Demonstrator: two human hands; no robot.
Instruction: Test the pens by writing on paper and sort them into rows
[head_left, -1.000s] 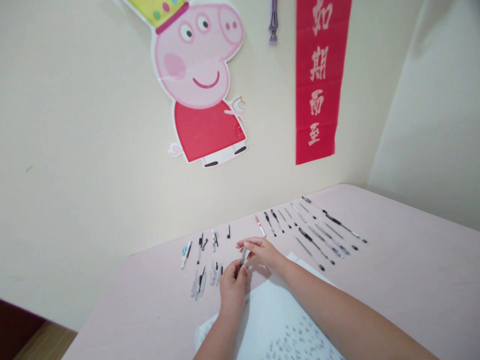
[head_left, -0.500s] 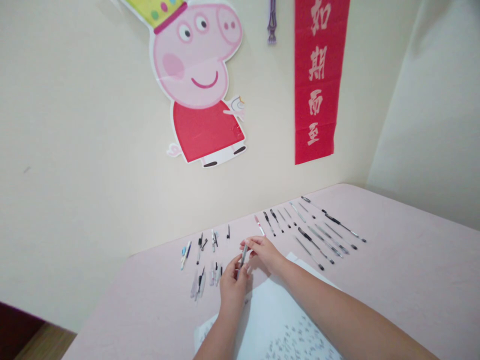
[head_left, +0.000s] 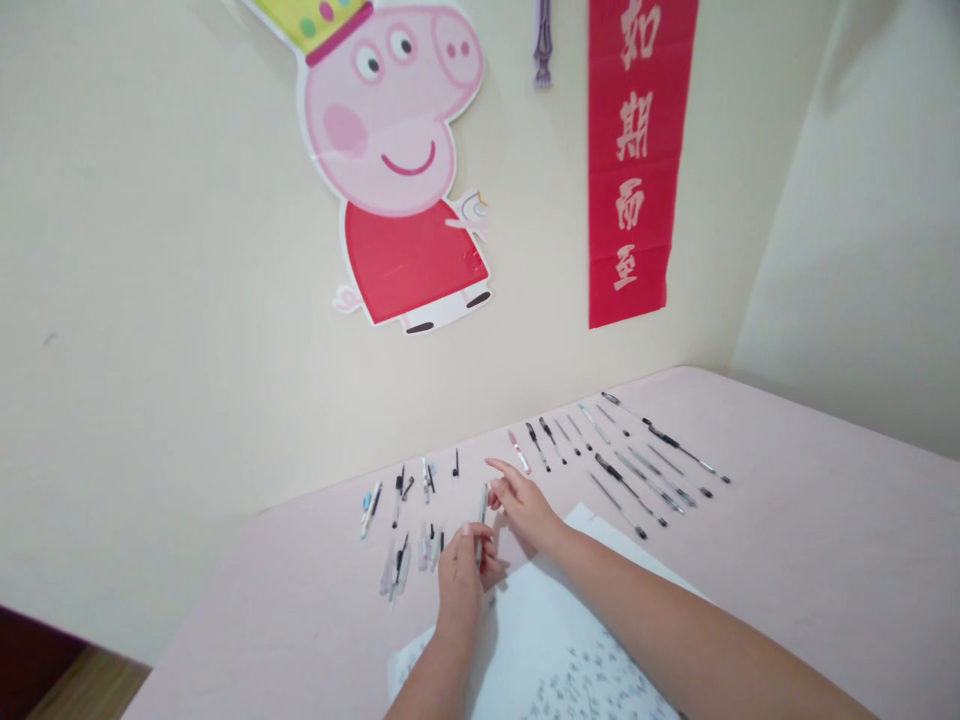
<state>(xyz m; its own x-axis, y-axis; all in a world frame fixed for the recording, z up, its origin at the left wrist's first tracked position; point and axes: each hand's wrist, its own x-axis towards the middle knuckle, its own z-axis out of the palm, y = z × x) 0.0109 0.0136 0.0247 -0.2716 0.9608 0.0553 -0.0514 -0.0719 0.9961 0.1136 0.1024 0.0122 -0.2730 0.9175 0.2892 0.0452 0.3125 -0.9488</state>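
Observation:
My left hand (head_left: 463, 580) is closed around a slim grey pen (head_left: 482, 508), which points up and away between its fingers. Just to the right of the pen's upper end is my right hand (head_left: 527, 510). Its index finger stretches out to the left while the other fingers bend beside the pen; whether they touch it I cannot tell. Under both forearms lies a white sheet of paper (head_left: 559, 620) with small dark handwriting on its lower part.
Pens with dark grips (head_left: 630, 485) lie in slanted rows on the right of the pink table (head_left: 810, 560). A pink-and-white pen (head_left: 519, 452) lies behind my right hand. Caps and pen parts (head_left: 397, 565) sit in small groups to the left. The wall (head_left: 225, 350) borders the table's back.
My right hand has let go of the pen's upper end, and its index finger has straightened. The pen stays in my left hand, which has shifted slightly and turned the pen more upright.

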